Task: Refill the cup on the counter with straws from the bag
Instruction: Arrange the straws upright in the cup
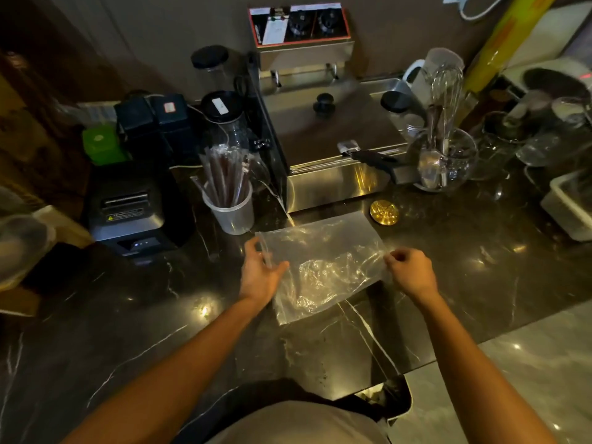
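Note:
A clear plastic bag (323,261) lies flat on the dark marble counter (134,331), and I see no straws in it. My left hand (261,274) holds its left edge between thumb and fingers. My right hand (411,272) pinches the bag's right edge with curled fingers. Behind the bag to the left stands a translucent cup (232,209) holding several wrapped dark straws (226,174) that fan out above its rim.
A black receipt printer (128,209) sits left of the cup. A steel fryer (333,145) stands behind the bag, with a gold disc (384,212) in front of it. A glass jar of utensils (443,158) and a white tub (570,206) stand to the right.

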